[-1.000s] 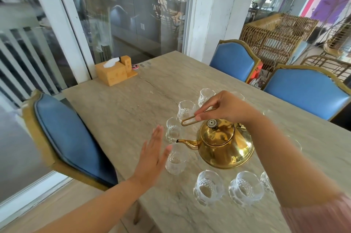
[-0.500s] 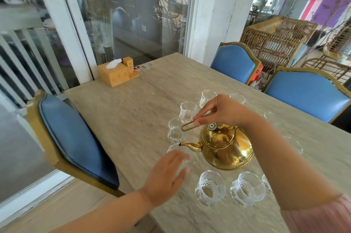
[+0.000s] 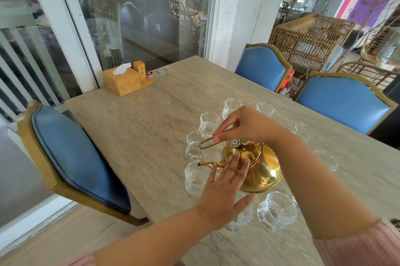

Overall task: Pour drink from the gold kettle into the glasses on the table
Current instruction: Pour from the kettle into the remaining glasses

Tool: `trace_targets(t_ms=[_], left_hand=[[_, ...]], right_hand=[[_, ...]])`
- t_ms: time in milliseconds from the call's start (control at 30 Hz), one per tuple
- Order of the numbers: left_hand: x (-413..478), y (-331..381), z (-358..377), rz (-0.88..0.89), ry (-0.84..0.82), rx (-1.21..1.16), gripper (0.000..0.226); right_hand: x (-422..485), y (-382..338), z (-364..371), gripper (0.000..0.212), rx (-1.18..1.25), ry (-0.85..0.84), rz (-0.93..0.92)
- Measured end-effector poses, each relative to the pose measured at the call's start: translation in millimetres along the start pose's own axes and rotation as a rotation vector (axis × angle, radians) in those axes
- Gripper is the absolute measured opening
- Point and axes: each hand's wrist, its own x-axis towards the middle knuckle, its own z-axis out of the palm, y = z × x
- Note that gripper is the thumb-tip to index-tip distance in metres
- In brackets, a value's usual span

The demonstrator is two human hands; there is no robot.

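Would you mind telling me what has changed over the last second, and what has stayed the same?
The left hand moved right from the table edge, past the glass under the spout, and now lies open with its fingers against the gold kettle near the lid. Nothing was picked up or released. The right hand still grips the kettle's handle, and the glasses stay in place.

Your dining corner by the glass wall, in daylight.
You stood at a beige stone-look table [image 3: 138,127] with three blue gold-framed chairs: one [image 3: 73,157] at your left, two [image 3: 262,66] [image 3: 344,101] across. A wooden tissue box [image 3: 123,81] sat near the white pillar [image 3: 238,12]; wicker furniture [image 3: 307,36] stood beyond.
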Motion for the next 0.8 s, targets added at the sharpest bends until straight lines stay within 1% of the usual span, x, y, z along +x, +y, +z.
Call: trace_targets(t_ms=[267, 400, 800], left_hand=[[0.6, 9.3, -3.7, -0.029, -0.014, -0.066, 0.071], [1.3, 11.0, -5.3, -0.039, -0.027, -0.047, 0.072], [5.1, 14.9, -9.5, -0.035, -0.039, -0.062, 0.071]], right_hand=[[-1.7, -5.7, 0.2, 0.013, -0.047, -0.015, -0.025], [-1.1, -11.0, 0.8, 0.018, -0.105, -0.026, -0.021], [-4.8, -21.2, -2.0, 0.021, -0.207, -0.034, -0.017]])
